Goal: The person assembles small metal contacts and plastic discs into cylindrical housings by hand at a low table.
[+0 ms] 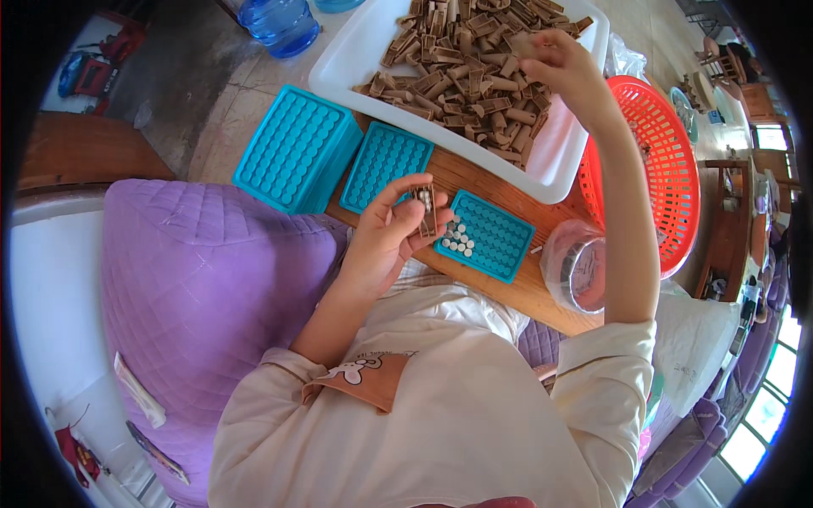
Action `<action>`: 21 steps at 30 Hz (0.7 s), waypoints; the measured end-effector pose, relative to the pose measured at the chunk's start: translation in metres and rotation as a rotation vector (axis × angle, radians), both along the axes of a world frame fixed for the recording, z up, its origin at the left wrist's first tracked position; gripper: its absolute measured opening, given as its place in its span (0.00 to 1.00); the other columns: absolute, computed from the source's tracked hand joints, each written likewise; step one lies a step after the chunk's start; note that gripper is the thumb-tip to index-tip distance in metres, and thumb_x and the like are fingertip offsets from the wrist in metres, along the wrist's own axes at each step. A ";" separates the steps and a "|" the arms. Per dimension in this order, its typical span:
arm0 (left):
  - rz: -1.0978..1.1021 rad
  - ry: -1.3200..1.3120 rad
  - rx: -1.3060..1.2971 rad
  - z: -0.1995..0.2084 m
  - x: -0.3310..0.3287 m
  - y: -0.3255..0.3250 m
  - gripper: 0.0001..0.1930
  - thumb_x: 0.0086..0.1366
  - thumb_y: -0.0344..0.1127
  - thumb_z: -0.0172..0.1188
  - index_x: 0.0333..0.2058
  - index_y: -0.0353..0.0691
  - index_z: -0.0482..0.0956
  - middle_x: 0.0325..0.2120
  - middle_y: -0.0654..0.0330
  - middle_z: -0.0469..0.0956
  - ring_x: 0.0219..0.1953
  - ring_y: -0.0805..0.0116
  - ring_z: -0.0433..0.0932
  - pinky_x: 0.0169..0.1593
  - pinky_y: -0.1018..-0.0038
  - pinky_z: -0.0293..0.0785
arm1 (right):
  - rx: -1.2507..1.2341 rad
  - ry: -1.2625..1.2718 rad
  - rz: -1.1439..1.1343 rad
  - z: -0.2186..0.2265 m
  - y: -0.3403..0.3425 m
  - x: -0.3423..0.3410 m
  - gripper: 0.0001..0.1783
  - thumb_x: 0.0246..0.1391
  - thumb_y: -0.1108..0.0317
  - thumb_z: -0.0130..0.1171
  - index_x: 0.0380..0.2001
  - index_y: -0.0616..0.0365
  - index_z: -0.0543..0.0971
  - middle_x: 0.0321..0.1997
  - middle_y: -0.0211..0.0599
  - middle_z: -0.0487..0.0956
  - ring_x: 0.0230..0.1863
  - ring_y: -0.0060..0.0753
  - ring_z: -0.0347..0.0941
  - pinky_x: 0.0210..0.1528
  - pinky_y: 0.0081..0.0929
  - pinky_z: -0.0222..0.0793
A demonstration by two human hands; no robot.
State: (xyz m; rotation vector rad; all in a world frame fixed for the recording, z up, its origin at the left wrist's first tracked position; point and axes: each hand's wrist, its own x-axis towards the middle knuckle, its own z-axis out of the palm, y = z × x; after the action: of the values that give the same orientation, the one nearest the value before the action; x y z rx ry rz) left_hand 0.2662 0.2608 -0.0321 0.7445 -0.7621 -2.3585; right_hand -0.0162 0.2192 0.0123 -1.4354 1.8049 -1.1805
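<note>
My left hand point(385, 233) is closed around a small brown rectangular plastic case point(425, 212), held upright above the table with white bits showing inside it. Below it, several small white round caps point(458, 241) lie on the near left part of a teal dimpled tray point(500, 234). My right hand point(563, 68) is raised over the far right part of a white plastic tub point(542, 188). Its fingers are curled together, with something pale at their tips that I cannot make out. A heap of brown plastic pieces point(474, 80) fills much of the tub.
Left of the tub stand a teal dimpled tray point(391, 161) and a taller teal stack point(296, 148). A red plastic basket point(648, 144) and a bag-lined round container point(580, 271) are at the right. The wooden table point(542, 296) adjoins a purple quilted seat point(212, 254).
</note>
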 end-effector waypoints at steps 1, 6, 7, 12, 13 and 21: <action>0.009 -0.004 0.007 0.001 -0.001 0.000 0.16 0.61 0.32 0.43 0.49 0.38 0.60 0.39 0.53 0.70 0.40 0.65 0.73 0.43 0.74 0.72 | -0.027 -0.215 0.040 0.014 0.018 0.016 0.16 0.43 0.71 0.55 0.37 0.66 0.68 0.33 0.42 0.75 0.35 0.26 0.71 0.38 0.20 0.66; 0.121 0.154 0.053 0.007 -0.015 0.007 0.17 0.62 0.32 0.42 0.50 0.38 0.58 0.44 0.53 0.67 0.46 0.63 0.69 0.47 0.72 0.69 | 0.169 -0.368 -0.023 0.035 0.105 0.071 0.16 0.49 0.77 0.45 0.44 0.67 0.65 0.40 0.38 0.70 0.43 0.26 0.68 0.46 0.19 0.64; 0.157 0.156 0.018 0.007 -0.019 0.009 0.17 0.62 0.33 0.43 0.49 0.37 0.59 0.42 0.54 0.68 0.46 0.63 0.69 0.47 0.72 0.68 | 0.150 -0.536 -0.066 0.031 0.120 0.085 0.16 0.47 0.78 0.48 0.43 0.67 0.66 0.41 0.38 0.70 0.43 0.25 0.68 0.46 0.19 0.64; 0.158 0.165 -0.096 0.011 -0.033 0.025 0.18 0.59 0.32 0.48 0.49 0.36 0.62 0.39 0.55 0.70 0.45 0.67 0.69 0.45 0.75 0.68 | 0.030 -0.825 -0.106 0.004 0.158 0.114 0.17 0.46 0.80 0.52 0.42 0.67 0.67 0.43 0.38 0.71 0.44 0.26 0.68 0.45 0.20 0.64; 0.153 0.162 -0.094 0.012 -0.034 0.028 0.18 0.59 0.32 0.48 0.49 0.36 0.62 0.39 0.55 0.70 0.45 0.67 0.69 0.45 0.75 0.68 | 0.029 -0.828 -0.111 0.001 0.162 0.119 0.17 0.46 0.80 0.52 0.42 0.67 0.67 0.43 0.38 0.71 0.44 0.26 0.68 0.45 0.20 0.64; 0.077 0.119 -0.289 0.000 -0.036 0.037 0.19 0.56 0.29 0.54 0.47 0.35 0.64 0.37 0.61 0.72 0.35 0.79 0.70 0.34 0.84 0.65 | -0.148 -0.622 -0.388 -0.015 0.162 0.162 0.16 0.42 0.83 0.54 0.40 0.69 0.70 0.39 0.40 0.72 0.42 0.25 0.69 0.44 0.20 0.66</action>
State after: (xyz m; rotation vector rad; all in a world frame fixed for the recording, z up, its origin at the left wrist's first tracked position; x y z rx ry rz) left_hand 0.2300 0.2975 -0.0322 0.4972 -0.9775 -2.1412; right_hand 0.1458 0.3813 -0.0024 -0.6670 1.5931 -1.7483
